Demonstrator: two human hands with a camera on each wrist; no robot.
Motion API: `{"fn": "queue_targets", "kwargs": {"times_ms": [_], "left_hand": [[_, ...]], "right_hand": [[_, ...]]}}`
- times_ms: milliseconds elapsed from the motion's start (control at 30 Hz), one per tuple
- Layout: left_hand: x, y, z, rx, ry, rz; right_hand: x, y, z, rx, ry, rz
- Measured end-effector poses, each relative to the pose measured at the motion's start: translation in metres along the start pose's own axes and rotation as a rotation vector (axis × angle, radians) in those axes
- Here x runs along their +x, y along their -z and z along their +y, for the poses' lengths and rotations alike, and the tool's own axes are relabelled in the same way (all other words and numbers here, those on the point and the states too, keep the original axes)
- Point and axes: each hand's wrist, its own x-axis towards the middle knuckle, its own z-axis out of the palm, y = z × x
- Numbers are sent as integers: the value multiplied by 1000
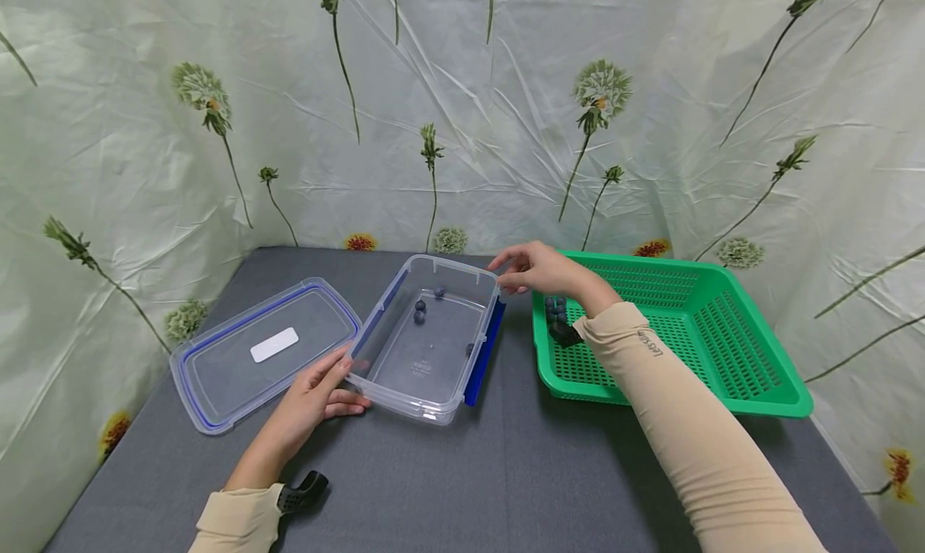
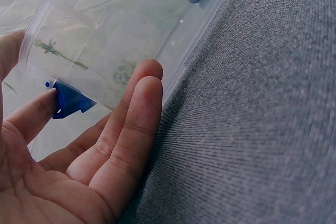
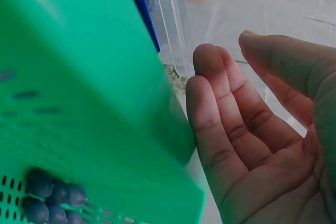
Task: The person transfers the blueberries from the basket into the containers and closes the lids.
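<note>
A clear plastic food container (image 1: 405, 376) with blue side clips (image 1: 486, 352) stands at the middle of the table, several blueberries (image 1: 420, 317) inside. My left hand (image 1: 314, 396) holds its near left corner, thumb at the rim and fingers against the outer wall. In the left wrist view, the index fingertip is by a blue clip (image 2: 71, 100). My right hand (image 1: 538, 272) is at the far right corner, its thumb and fingers apart; whether they touch the rim is unclear. More blueberries (image 3: 50, 192) lie in the left end of a green basket (image 1: 766, 376), below the right wrist.
The container's lid (image 1: 224, 376), clear with a blue seal and a white label (image 1: 275, 345), lies left of the container. A grey cloth (image 1: 448, 489) covers the table. Behind it hangs a flower-printed curtain (image 1: 506, 136).
</note>
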Motion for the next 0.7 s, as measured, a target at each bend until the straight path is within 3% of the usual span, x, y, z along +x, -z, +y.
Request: {"fn": "queue_targets", "kwargs": {"times_ms": [700], "left_hand": [[0, 0, 1, 0, -12, -5]], "right_hand": [[-13, 22, 18, -9, -10, 91]]}}
